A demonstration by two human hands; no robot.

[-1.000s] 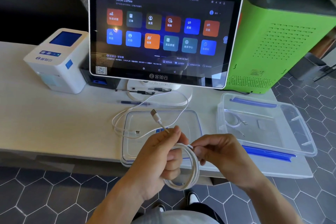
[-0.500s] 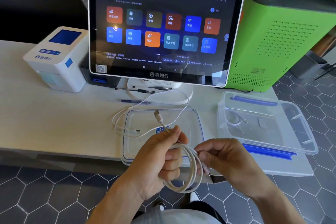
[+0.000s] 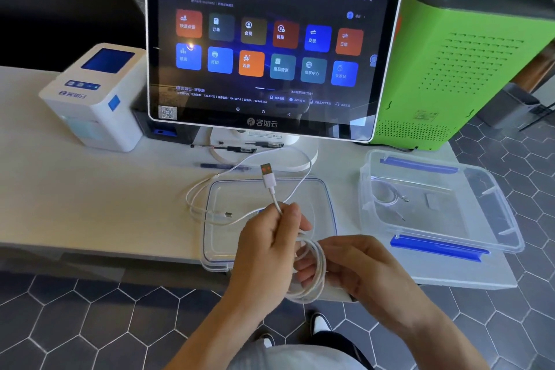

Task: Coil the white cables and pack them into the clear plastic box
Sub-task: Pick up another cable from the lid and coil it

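Note:
My left hand [image 3: 267,252] grips a white cable coil [image 3: 312,273] in front of the table edge, and the cable's USB plug [image 3: 268,175] sticks up above my fist. My right hand [image 3: 357,267] pinches the right side of the same coil. A second white cable [image 3: 207,189] lies loose on the table, partly across the clear lid [image 3: 318,198]. The clear plastic box [image 3: 492,204] with blue clips stands at the right, with one coiled white cable [image 3: 386,194] inside.
A touchscreen terminal [image 3: 270,48] stands behind the lid, with pens [image 3: 228,149] at its base. A white receipt printer [image 3: 93,99] sits at the left. A green machine [image 3: 468,51] stands behind the box. The table's front edge runs just beyond my hands.
The coil has grown by a loop and hangs lower between my hands. My right hand has slid down along the coil's right side; the plug now stands more upright.

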